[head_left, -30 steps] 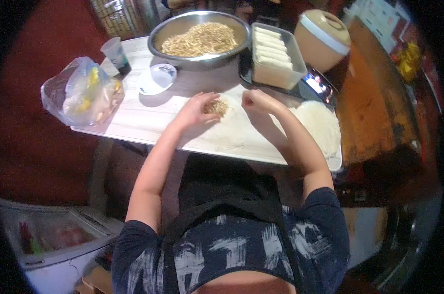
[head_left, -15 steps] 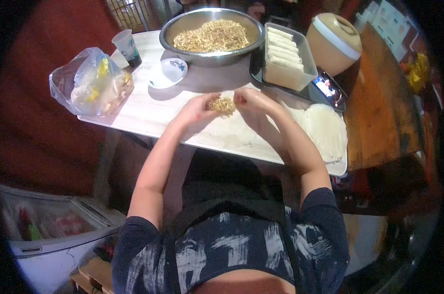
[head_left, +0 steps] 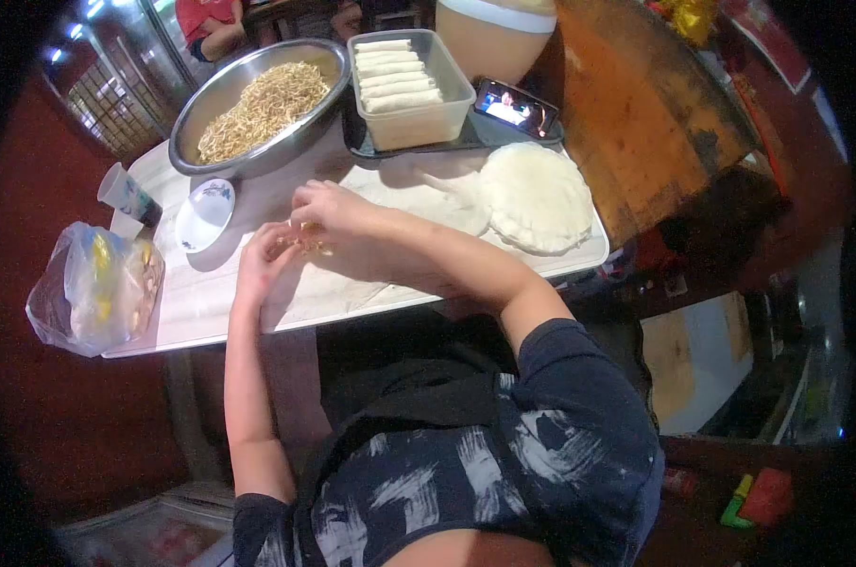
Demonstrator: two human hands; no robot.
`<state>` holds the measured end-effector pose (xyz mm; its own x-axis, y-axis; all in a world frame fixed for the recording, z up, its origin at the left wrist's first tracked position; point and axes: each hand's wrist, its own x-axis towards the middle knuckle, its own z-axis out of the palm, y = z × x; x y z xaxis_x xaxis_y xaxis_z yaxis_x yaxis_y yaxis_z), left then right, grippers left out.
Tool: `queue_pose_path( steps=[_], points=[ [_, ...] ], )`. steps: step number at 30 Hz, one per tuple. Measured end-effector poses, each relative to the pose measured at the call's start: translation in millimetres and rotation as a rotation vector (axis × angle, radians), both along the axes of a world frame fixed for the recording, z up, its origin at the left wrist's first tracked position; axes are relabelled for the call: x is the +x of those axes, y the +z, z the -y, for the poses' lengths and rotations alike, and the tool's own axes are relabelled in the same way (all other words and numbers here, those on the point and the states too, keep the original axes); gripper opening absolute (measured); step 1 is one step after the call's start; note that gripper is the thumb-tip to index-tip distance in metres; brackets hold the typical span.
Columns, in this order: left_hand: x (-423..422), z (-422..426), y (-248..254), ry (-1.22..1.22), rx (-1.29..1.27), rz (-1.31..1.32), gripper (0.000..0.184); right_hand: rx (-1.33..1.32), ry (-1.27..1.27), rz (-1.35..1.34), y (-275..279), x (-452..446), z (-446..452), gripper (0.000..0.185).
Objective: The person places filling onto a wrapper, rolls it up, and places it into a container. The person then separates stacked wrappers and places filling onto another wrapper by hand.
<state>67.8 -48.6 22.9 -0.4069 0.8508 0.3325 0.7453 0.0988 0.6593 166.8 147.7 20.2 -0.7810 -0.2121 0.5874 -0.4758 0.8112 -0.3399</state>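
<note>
A small heap of bean-sprout filling [head_left: 310, 246] lies on the table between my hands, partly covered by my fingers. My left hand [head_left: 264, 259] is closed at the heap's left side, thumb and fingers pinching at it. From above and the right, my right hand [head_left: 328, 208] curls its fingers down onto the same filling. A thin pale wrapper under the heap is hard to make out against the tabletop. More of the filling [head_left: 267, 109] is piled in a large steel bowl [head_left: 184, 151] beyond my hands.
A plastic tub [head_left: 414, 128] holds several rolled spring rolls [head_left: 397, 80] on a black tray [head_left: 376, 149]. Round wrappers [head_left: 537, 198] are stacked at right, near a propped phone [head_left: 513, 109]. A white dish [head_left: 204, 217], a cup [head_left: 126, 194] and a plastic bag [head_left: 97, 288] stand left.
My view has swung to the right, so the table's things appear further left. My hands have come closer together, the right now over the filling, which shows less between them.
</note>
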Motion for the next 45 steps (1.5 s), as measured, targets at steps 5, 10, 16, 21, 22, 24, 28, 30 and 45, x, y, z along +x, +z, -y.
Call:
queue_pose_path(
  steps=[5, 10, 16, 21, 22, 24, 28, 30, 45],
  points=[
    [-7, 3, -11, -0.005, 0.011, 0.086, 0.029, 0.052, -0.108, -0.007, 7, 20, 7, 0.015],
    [2, 0, -7, 0.005, 0.027, 0.09, 0.064, -0.211, -0.029, 0.282, 6, 14, 0, 0.038],
    [21, -4, 15, 0.102, -0.133, 0.337, 0.067, -0.239, -0.009, 0.351, -3, 12, -1, 0.046],
    [13, 2, 7, 0.149, -0.145, 0.243, 0.069, -0.345, 0.009, 0.344, 1, 16, -5, 0.049],
    [5, 3, -1, 0.076, -0.083, 0.177, 0.07, -0.262, 0.008, 0.316, -1, 15, -8, 0.05],
    [-3, 0, -11, 0.004, -0.021, 0.11, 0.071, -0.179, 0.007, 0.287, -3, 16, -10, 0.051],
    [10, -13, -7, -0.002, -0.012, 0.119, 0.071, -0.196, -0.03, 0.423, -6, 18, -10, 0.049],
    [16, -15, -1, 0.022, -0.038, 0.23, 0.069, -0.186, -0.011, 0.412, -6, 17, -12, 0.047],
    [8, -15, -7, -0.025, -0.05, 0.101, 0.077, -0.109, -0.096, 0.203, 8, 26, -17, 0.049]
  ],
)
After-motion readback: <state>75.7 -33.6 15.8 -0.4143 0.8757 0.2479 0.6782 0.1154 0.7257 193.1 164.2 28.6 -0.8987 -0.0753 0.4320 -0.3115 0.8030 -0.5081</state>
